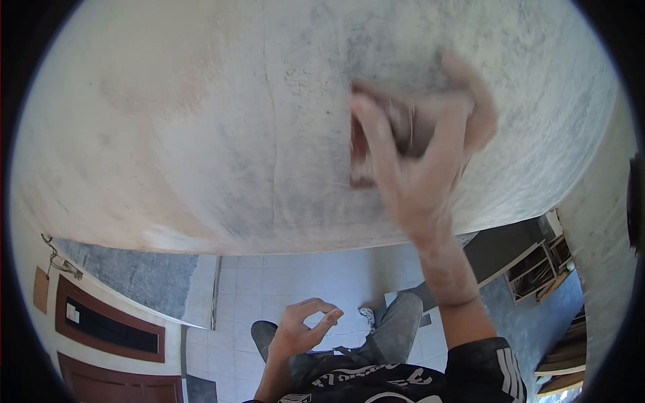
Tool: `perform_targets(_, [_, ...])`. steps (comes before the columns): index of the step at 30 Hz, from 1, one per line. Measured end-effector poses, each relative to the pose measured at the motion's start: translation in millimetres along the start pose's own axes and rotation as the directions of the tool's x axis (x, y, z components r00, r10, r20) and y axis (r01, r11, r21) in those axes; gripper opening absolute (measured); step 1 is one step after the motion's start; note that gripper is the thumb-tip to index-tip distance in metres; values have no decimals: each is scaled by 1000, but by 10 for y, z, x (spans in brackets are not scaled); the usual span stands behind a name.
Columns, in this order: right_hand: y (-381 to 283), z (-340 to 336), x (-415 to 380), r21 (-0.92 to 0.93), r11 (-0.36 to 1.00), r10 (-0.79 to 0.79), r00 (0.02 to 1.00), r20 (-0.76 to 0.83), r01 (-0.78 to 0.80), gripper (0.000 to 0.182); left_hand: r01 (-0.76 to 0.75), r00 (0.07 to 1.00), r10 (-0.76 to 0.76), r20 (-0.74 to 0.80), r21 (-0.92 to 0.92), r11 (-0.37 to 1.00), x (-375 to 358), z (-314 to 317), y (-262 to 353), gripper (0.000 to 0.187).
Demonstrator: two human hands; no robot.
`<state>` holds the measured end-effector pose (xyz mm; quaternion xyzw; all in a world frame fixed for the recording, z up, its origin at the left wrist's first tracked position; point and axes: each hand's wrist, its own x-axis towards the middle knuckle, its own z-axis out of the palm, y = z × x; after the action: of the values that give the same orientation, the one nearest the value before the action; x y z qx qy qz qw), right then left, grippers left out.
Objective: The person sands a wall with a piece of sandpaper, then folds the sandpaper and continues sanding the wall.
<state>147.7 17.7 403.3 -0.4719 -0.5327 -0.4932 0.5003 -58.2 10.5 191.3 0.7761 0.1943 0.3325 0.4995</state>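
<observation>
My right hand (430, 148) is raised against the plastered surface (302, 134), smeared by motion. Its thumb and fingers grip a reddish-brown sheet that looks like sandpaper (359, 144), pressed flat on the plaster; part of it is hidden under the hand. Grey smudges and pale, dusty patches mark the plaster around it, and a thin crack runs down to the left of the hand. Down near my lap, my left hand (306, 327) hangs loosely curled, touching nothing. I see no object between its thumb and fingers.
Below the surface lies a white tiled floor (252, 275). At lower left are a brown wooden door (121, 376) and a framed dark panel (111, 319). Loose wires (60, 262) hang at the left wall. A wooden rack (537, 269) stands at the right.
</observation>
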Motion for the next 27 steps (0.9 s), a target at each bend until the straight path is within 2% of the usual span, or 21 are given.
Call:
perform_targets(3, [147,-119,-564,114,991,64,998,12,-65,37,66,998,-66,12,45,997,-52,-61,-3,8])
perform_targets(6, [205,-202,-447,69,996,53,998,27,-54,36,188,980,-194,-50,-110,976,-151,-73,-233,12])
perform_targets(7, [239,-201,-232,57,997,42,999,5,-43,35,205,976,-210,-60,-80,975,-144,-58,-239,17])
perform_targets(10, [310,-215,-22,89,992,94,995,-16,-92,34,152,988,-152,-28,-20,988,-49,15,-118,16])
perform_targets(13, [338,-239,-531,71,994,87,996,-17,-86,35,87,996,-87,-5,-28,996,-35,18,-64,17])
perform_targets(15, [356,-319,-799,46,997,64,998,-9,-63,34,125,992,-125,-17,-16,992,-80,11,-144,17])
perform_targets(18, [437,-361,-545,68,991,116,993,14,-117,33,182,982,-183,-38,-38,983,-121,21,-259,18])
perform_targets(19, [448,-302,-298,138,977,166,986,-3,-164,33,185,982,-186,-38,-25,982,-111,15,-257,18])
perform_targets(21, [416,-283,-50,121,974,198,980,-31,-193,33,186,982,-186,-24,-11,983,-68,55,-211,18])
perform_targets(23, [328,-271,63,-46,988,144,988,-61,-147,32,166,986,-166,-5,-5,986,-21,67,-135,18])
perform_targets(27, [406,-241,-770,100,979,186,977,-108,-176,33,130,991,-130,9,-3,991,-29,86,-172,17])
